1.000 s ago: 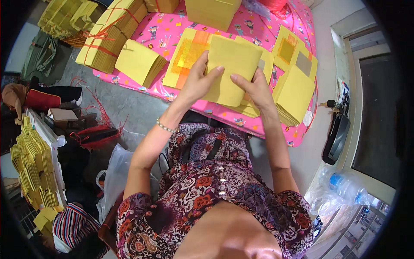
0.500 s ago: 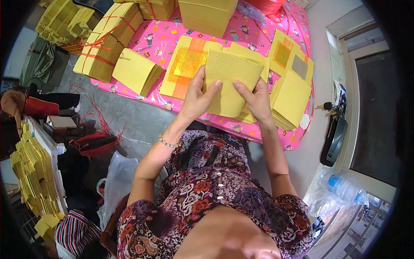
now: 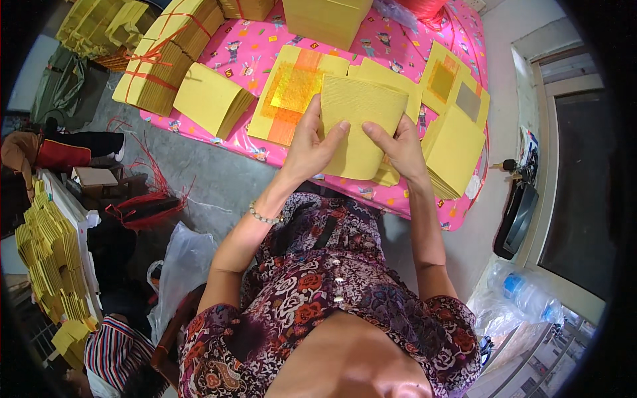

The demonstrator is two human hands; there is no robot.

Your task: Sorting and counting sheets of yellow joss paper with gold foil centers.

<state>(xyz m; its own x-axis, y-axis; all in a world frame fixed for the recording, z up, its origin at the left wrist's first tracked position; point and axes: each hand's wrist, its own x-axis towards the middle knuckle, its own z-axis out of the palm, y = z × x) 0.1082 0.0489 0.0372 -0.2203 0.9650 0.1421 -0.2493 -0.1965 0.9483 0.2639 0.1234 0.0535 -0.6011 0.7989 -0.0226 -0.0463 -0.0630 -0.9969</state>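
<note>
Held item: yellow paper (image 3: 361, 129), up between the two hands over the near part of the table, face slightly bowed; single sheet or several, cannot tell.

Left hand (image 3: 312, 142): closed on the paper's left edge, thumb flat on the face, fingers mostly hidden behind. Right hand (image 3: 403, 151): same grip on the right edge, thumb pointing inward. Thumbs apart, paper showing between them.

Just beyond the left hand, to its left: a yellow sheet bearing an orange-and-gold patch (image 3: 298, 86), lying flat. Farther left of that hand: a loose yellow stack (image 3: 211, 99), then tall bundles tied with red cord (image 3: 159, 73).

Just right of the right hand: another yellow stack (image 3: 456, 149). Beyond it, farther from the hand: a sheet with a grey patch (image 3: 470, 101) and a sheet with a gold patch (image 3: 441, 79). Beneath all these: pink patterned table cover (image 3: 391, 50). Bracelet (image 3: 265, 215) on the left wrist.
</note>
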